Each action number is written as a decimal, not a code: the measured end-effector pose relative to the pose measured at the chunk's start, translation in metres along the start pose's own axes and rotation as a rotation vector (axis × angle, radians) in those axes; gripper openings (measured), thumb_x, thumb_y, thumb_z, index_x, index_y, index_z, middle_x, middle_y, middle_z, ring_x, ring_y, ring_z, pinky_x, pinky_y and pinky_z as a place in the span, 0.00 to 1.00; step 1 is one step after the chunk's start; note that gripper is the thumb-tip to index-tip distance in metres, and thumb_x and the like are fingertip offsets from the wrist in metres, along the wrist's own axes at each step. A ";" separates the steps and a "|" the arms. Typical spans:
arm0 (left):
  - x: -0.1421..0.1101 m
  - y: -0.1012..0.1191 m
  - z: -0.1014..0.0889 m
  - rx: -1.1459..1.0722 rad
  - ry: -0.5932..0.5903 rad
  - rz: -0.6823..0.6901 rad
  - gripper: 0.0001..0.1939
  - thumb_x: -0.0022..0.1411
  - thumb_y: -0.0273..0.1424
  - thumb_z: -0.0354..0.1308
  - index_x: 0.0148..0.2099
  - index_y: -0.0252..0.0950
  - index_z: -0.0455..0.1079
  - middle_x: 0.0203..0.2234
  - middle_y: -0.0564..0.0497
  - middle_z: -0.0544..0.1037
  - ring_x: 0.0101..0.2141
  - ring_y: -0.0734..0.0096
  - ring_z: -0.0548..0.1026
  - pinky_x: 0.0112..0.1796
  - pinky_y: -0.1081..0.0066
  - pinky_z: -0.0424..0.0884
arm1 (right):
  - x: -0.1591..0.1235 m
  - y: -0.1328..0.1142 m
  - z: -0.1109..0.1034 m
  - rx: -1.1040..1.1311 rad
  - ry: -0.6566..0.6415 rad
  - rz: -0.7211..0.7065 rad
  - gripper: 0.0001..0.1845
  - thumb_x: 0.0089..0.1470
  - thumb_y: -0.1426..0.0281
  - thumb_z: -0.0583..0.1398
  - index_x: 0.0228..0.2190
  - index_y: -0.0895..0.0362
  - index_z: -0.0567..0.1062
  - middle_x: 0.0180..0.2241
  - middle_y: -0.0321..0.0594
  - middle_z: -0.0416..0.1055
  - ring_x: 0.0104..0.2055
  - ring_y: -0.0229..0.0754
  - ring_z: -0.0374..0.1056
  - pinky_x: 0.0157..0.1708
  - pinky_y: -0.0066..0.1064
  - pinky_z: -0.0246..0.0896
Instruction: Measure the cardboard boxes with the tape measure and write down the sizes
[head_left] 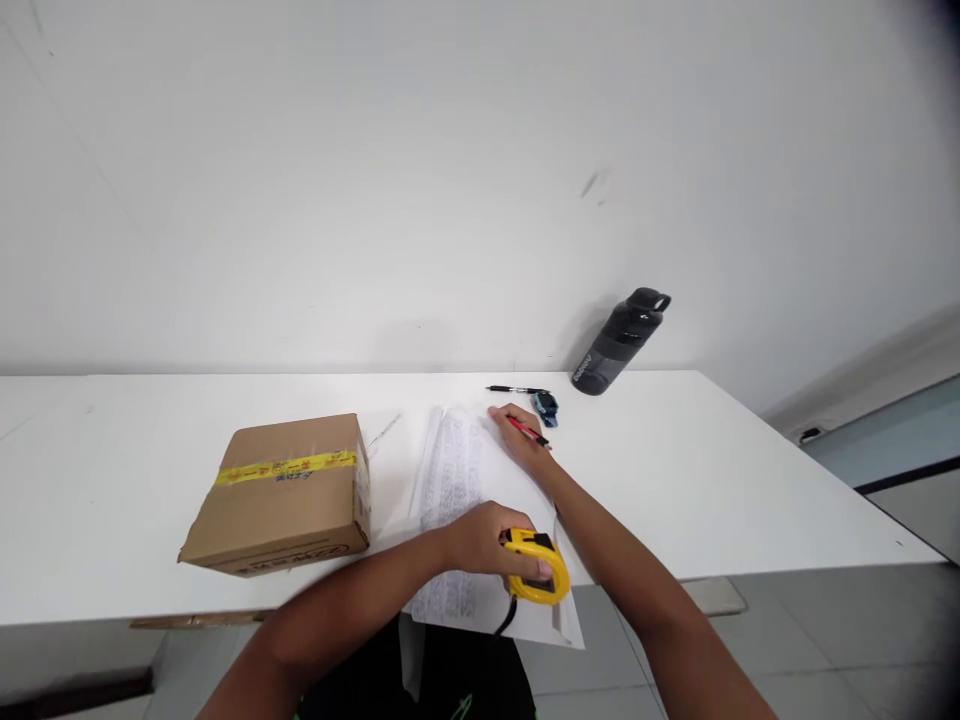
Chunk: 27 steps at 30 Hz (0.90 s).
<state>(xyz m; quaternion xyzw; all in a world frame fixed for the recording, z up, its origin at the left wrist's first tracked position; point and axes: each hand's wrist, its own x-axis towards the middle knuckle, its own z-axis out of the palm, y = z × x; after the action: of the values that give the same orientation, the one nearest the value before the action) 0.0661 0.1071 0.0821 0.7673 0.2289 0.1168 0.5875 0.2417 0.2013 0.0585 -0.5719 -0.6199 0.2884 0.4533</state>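
Observation:
My left hand (484,538) is wrapped round a yellow tape measure (553,580) above the lower part of the paper. A black wrist strap hangs from the tape measure, and no blade shows pulled out. Beyond it, my right hand (516,432) grips a red pen (527,431) with a black end and rests at the upper right of the paper. The sheets of paper (457,470) carry dense handwriting on their left side, while the right side looks blank. Their lower edge hangs over the table's front edge.
To the left sits a taped cardboard box (292,510). A black pen (517,389) and a dark blue watch (546,406) lie past my right hand. Near the wall stands a black bottle (619,345). All are on the white table (675,480).

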 end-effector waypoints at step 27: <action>0.005 0.009 0.002 -0.113 -0.036 -0.034 0.19 0.50 0.44 0.67 0.32 0.35 0.69 0.24 0.55 0.71 0.25 0.76 0.66 0.25 0.76 0.62 | 0.006 0.002 0.004 0.009 -0.022 0.153 0.18 0.51 0.58 0.56 0.19 0.56 0.74 0.19 0.35 0.66 0.27 0.41 0.62 0.30 0.32 0.56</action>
<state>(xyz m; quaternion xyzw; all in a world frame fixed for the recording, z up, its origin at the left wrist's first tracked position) 0.0734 0.1065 0.0900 0.7308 0.2245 0.1056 0.6359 0.2397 0.2077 0.0567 -0.6122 -0.5783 0.3312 0.4256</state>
